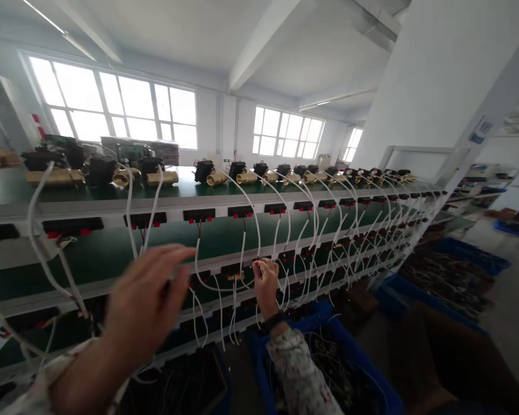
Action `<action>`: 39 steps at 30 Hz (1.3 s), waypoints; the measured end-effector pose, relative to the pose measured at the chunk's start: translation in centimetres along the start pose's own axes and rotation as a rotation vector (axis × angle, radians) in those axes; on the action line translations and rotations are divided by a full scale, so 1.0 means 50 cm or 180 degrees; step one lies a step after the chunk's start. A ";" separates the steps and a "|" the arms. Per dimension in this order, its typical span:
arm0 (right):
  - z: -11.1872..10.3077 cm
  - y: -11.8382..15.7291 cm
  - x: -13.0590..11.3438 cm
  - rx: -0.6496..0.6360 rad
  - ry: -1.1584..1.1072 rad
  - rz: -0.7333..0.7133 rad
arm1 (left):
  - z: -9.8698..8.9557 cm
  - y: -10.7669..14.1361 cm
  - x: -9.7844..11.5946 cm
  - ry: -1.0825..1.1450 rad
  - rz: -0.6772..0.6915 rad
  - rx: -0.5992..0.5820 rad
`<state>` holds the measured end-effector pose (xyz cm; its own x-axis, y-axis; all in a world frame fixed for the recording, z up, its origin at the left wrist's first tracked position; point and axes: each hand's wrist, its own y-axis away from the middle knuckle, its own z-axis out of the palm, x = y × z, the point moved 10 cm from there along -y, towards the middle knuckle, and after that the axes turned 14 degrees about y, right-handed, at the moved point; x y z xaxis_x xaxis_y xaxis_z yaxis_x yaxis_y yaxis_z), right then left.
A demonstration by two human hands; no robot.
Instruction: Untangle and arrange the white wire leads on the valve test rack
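Fingers (266, 270) at green shelf (225, 233), bright workshop.

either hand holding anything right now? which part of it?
Right hand pinches a white wire near its lower end, at the shelf rail's connector strip. Left hand is raised, fingers spread and blurred, holding nothing visible.

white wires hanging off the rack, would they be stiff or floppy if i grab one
Probably floppy: the white wires sag in loose loops between shelves. Likely light, being thin. They could snag, since many hang crossed together near the right hand. The left hand is blurred beside them.
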<state>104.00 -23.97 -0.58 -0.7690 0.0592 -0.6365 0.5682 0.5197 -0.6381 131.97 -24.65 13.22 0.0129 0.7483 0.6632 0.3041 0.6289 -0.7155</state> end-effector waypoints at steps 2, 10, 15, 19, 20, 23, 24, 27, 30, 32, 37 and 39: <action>0.002 0.030 -0.024 -0.0217 -0.0379 0.0044 | 0.138 0.002 -0.015 -0.0517 -0.0181 -0.0889; -0.032 0.125 -0.135 -0.1442 -0.2291 0.0720 | 0.319 -0.039 -0.067 0.0708 -0.1117 -0.1053; -0.057 0.118 -0.105 -0.1341 -0.2975 0.1117 | 0.347 -0.036 -0.006 0.1560 -0.1273 -0.1444; -0.089 0.104 -0.138 -0.1156 -0.2798 0.0657 | 0.337 -0.021 0.004 0.1718 -0.1276 -0.1122; -0.092 0.110 -0.150 -0.1188 -0.2622 0.0503 | 0.325 -0.027 0.003 0.1765 -0.1249 -0.0922; -0.089 0.156 -0.159 -0.1313 -0.2063 0.0149 | 0.253 -0.073 0.009 0.1899 -0.0988 -0.0186; -0.086 0.172 -0.148 -0.1331 -0.1899 0.0049 | 0.225 -0.091 0.010 0.1794 -0.0906 -0.0003; -0.095 0.176 -0.050 -0.0944 -0.1378 0.0099 | 0.179 -0.128 0.006 0.0778 -0.0848 -0.0157; -0.142 0.109 0.107 0.0118 -0.0992 0.0823 | 0.138 -0.134 0.035 -0.0567 -0.0174 0.0128; -0.156 0.048 0.165 0.0468 -0.0887 0.0986 | 0.135 -0.120 0.068 -0.0916 0.0356 0.0443; -0.144 -0.050 0.148 0.0214 -0.0881 0.0643 | 0.214 -0.106 0.078 -0.0452 0.0540 -0.0145; -0.156 -0.044 0.109 0.0032 -0.1045 0.0605 | 0.230 -0.104 0.059 -0.0448 0.0408 -0.0469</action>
<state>96.27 -18.15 0.73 -0.5156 -0.1234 -0.8479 0.6958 0.5172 -0.4983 119.49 -23.28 16.37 -0.0693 0.8486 0.5245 0.4442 0.4970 -0.7454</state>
